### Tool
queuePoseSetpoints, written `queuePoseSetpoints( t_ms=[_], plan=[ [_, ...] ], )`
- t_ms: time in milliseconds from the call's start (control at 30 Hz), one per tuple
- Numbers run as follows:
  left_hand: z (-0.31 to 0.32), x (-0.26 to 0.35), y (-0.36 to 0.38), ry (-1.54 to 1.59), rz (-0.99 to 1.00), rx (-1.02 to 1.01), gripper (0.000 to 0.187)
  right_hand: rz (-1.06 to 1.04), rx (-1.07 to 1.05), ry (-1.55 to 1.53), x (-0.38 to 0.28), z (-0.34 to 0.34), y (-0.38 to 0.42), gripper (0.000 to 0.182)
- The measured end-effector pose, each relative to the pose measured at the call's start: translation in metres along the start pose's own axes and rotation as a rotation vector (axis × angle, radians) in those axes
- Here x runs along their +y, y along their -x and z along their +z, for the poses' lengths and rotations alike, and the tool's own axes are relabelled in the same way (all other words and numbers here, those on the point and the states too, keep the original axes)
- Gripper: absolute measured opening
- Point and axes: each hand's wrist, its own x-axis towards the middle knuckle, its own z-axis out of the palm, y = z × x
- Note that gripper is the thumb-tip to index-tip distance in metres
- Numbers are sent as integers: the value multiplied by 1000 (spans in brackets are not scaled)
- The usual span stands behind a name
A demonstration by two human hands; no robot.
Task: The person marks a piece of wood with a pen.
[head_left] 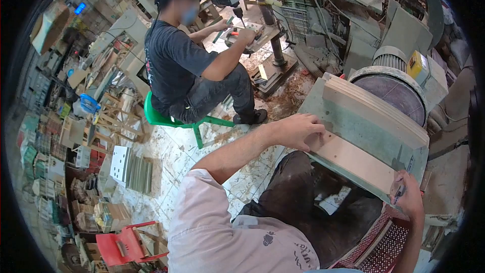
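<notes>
A flat, pale wooden board (353, 157) lies along the near edge of a green-grey machine table (348, 120). My left hand (300, 132) grips the board's left end, with the fingers curled over it. At the right end, my right hand (407, 193) is closed around the board's corner, and a dark pen-like item (399, 192) shows at its fingers. Behind the board, a stack of long wooden strips (374, 108) rests on the table, beside a round sanding disc (391, 92).
A co-worker (184, 65) sits on a green stool (151, 111) at a drill press (277, 45). White-faced panels (132, 168) stand on the tiled floor at left. A red chair (121, 246) is at lower left. A motor (390, 58) sits behind the disc.
</notes>
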Motion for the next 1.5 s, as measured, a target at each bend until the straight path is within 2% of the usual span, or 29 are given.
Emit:
queuePoseSetpoints(
  t_ms=[67, 200, 367, 600, 800, 967, 1033, 1100, 1200, 1267, 1333, 1500],
  plan=[
    [0, -1, 0, 0, 8, -4, 56, 60, 56, -11, -1, 4, 3, 53],
    [-2, 1, 1, 3, 15, -5, 56, 9, 55, 4, 4, 5, 3, 55],
    [1, -2, 0, 11, 23, 8, 55, 19, 4, -15, 7, 2, 0, 57],
    [1, -3, 0, 4, 36, 17, 55, 56, 39, 25, 0, 2, 0, 53],
    [2, -4, 1, 24, 52, 20, 53, -48, 53, -39, 8, 3, 0, 51],
    [1, -4, 2, 23, 66, 44, 51, -9, 65, -9, 5, 1, 0, 50],
    [-1, -2, 2, 28, 56, 25, 51, -98, 39, -12, 11, 1, -1, 50],
    [4, -8, 0, 21, 92, 43, 53, -13, 57, 30, 23, 4, 0, 55],
    [3, -9, 0, 39, 136, 67, 55, -48, -13, 0, 8, -3, 2, 51],
    [1, -6, 1, 17, 71, 14, 56, -54, 9, 4, 1, -6, 3, 48],
    [-1, -5, 1, 13, 77, 6, 56, -121, 15, 36, 14, -1, 2, 45],
    [-4, -1, 2, 19, 41, -24, 58, -108, 4, 3, 14, -1, 3, 45]
  ],
)
